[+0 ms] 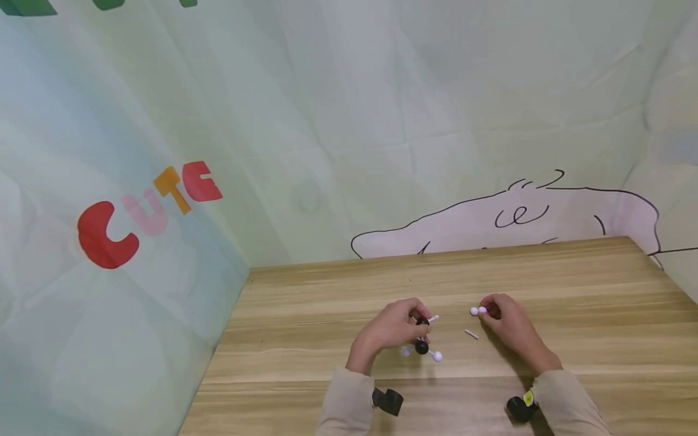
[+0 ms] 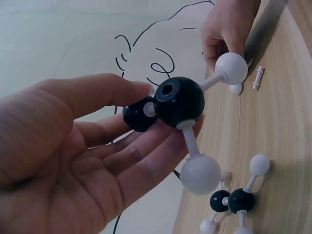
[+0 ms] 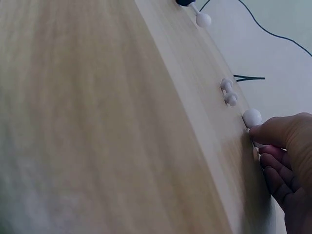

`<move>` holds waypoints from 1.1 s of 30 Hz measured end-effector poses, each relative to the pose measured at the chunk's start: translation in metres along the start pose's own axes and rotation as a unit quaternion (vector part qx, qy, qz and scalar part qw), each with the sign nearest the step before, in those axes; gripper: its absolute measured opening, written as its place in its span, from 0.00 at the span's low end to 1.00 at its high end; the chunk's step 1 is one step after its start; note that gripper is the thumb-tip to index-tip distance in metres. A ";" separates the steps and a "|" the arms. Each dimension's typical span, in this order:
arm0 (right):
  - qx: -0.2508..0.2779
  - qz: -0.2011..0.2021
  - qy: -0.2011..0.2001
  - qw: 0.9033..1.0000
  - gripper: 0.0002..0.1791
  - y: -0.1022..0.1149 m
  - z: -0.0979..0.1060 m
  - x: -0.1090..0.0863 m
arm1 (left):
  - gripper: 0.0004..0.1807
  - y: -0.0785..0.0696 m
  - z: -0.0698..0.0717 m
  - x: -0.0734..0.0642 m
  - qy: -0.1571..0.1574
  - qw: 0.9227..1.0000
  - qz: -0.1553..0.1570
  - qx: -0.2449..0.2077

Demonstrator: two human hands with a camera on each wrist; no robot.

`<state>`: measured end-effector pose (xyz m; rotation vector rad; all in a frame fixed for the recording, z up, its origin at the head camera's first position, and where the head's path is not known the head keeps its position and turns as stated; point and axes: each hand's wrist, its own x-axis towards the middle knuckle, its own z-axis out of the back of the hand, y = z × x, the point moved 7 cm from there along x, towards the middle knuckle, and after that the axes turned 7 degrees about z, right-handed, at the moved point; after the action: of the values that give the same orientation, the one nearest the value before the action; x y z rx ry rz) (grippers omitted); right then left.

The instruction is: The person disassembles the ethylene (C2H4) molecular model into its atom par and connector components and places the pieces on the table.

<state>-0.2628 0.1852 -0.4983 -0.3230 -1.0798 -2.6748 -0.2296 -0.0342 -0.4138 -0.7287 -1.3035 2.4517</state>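
A ball-and-stick molecular model hangs above the table, gripped by my left hand (image 1: 389,327). Thumb and fingers hold its far black ball (image 2: 139,117). The nearer black ball (image 2: 179,102) has an open hole and bears two white balls, one a lower white ball (image 2: 201,174). A short white stick (image 1: 433,318) juts out beside the fingertips. My right hand (image 1: 507,324) pinches a small white ball (image 1: 483,310) at the table top, partly hidden by the fingers. Another white ball (image 1: 474,311) sits right beside it. Nearer me lies a loose white connector (image 1: 471,334).
In the left wrist view a second black-and-white model (image 2: 241,201) rests on the wooden table (image 1: 294,351). Behind the table's far edge hangs a printed cloth backdrop (image 1: 327,151). Each wrist wears a black camera, such as the left wrist camera (image 1: 389,401).
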 end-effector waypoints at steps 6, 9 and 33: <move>0.009 0.001 0.005 1.000 0.09 -0.001 -0.001 0.000 | 0.10 0.000 0.002 0.001 -0.025 0.999 -0.007 -0.020; 0.016 -0.005 0.001 1.000 0.12 -0.002 0.001 -0.001 | 0.10 -0.001 0.004 0.001 -0.038 0.999 -0.014 -0.023; 0.223 0.043 0.097 0.969 0.07 0.107 0.014 -0.007 | 0.11 -0.012 0.004 0.000 -0.043 0.998 -0.054 -0.017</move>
<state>-0.2226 0.1212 -0.4209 -0.0212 -1.5125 -2.2457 -0.2317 -0.0307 -0.4016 -0.5520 -1.3797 2.4047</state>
